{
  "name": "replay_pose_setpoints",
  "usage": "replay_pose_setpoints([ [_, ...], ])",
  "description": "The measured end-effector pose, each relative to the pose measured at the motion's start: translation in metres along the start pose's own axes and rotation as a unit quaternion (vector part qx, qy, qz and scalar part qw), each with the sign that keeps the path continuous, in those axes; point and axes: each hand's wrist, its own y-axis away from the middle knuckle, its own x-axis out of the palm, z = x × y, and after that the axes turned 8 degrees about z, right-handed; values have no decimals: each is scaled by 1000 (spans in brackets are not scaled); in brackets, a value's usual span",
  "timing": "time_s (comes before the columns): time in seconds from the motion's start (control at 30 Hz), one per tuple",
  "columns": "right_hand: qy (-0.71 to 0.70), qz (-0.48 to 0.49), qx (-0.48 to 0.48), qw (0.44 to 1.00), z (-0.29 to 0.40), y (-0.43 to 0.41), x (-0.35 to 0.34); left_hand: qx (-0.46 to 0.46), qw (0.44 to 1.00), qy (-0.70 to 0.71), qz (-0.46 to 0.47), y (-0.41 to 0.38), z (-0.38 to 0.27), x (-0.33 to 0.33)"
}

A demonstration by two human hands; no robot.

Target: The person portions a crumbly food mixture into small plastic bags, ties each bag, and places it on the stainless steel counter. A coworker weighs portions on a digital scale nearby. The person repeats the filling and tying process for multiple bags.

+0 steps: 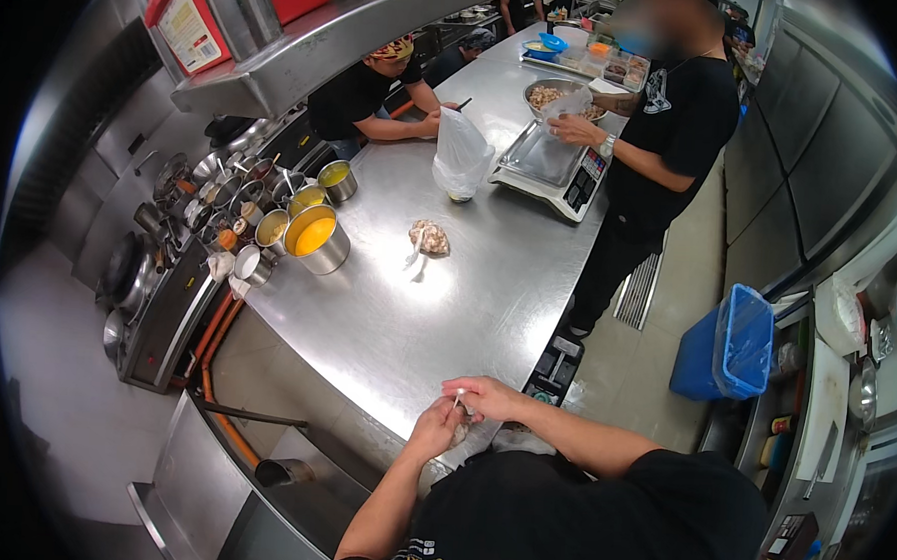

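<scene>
Both of my hands are together at the near edge of the stainless steel table (pixel 386 326). My left hand (pixel 434 431) grips a small clear plastic bag (pixel 460 435) with pale pieces of food inside. My right hand (pixel 490 399) pinches the gathered top of that bag; the fingers partly hide it. Farther up the table lies a similar bag of chopped food (pixel 430 237), closed, with its twisted end towards me. Beyond it stands a white plastic bag (pixel 460 160) whose contents are mostly hidden.
Metal pots (pixel 328 248) of yellow liquid line the table's left side. A digital scale (pixel 547 181) stands at the right, where a co-worker (pixel 673 132) handles a plastic bag beside a metal bowl (pixel 528 97). Another person (pixel 362 100) leans on the far left edge. A blue bin (pixel 696 358) stands right.
</scene>
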Motion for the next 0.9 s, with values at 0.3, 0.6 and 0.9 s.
replay_pose_setpoints([
  [0.3, 287, -63, -9, 956, 6, 11, -1, 151, 921, -323, -156, -13, 14, -23],
  [0.6, 244, -74, 70, 964, -72, 0, -16, -25, 978, -119, -167, 4, -12, -4],
  [0.9, 147, -50, 49, 987, -34, 8, 18, -229, 764, 603, -21, -35, 46, 16],
])
